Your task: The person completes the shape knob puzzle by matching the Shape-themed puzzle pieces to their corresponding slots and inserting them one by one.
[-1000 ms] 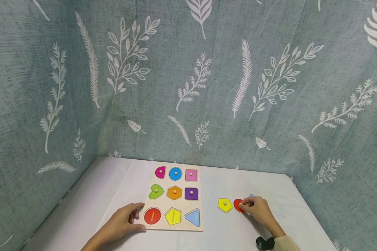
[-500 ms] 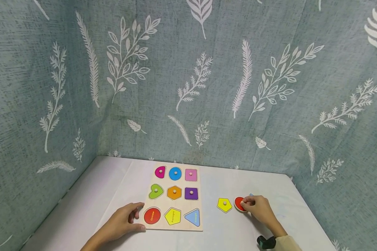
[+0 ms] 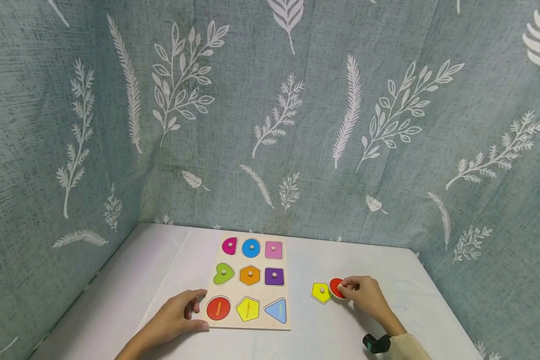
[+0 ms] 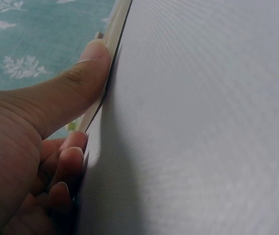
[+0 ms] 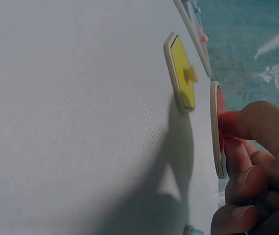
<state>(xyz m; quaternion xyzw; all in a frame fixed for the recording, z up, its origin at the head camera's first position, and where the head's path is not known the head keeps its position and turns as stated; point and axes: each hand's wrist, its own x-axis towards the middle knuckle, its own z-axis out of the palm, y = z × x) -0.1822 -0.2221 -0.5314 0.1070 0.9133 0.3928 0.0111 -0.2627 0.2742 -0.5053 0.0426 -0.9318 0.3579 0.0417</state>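
A wooden shape puzzle board [image 3: 232, 294] lies left of the table's middle. My left hand [image 3: 176, 316] holds its near left corner, the thumb [image 4: 76, 83] against the near edge and the fingers at the left side. My right hand [image 3: 368, 296] pinches the knob of a red circle puzzle piece [image 3: 336, 288]. In the right wrist view this piece [image 5: 217, 142] is tilted up clear of the cloth. Beside it lies a yellow pentagon piece [image 3: 320, 293] with its own knob. A blue piece [image 5: 194, 231] shows only an edge in the right wrist view.
Knobbed pieces fill the board's two far rows, among them an orange hexagon [image 3: 249, 274] and a purple square [image 3: 274, 276]. The near row shows a red circle [image 3: 218, 308], a yellow pentagon [image 3: 248, 309] and a blue triangle [image 3: 276, 311] without knobs. Patterned cloth [image 3: 315, 125] hangs behind.
My right hand has lifted the red circle piece and moved it left and away from me, so it now overlaps the pentagon piece in view. The left hand stays put.
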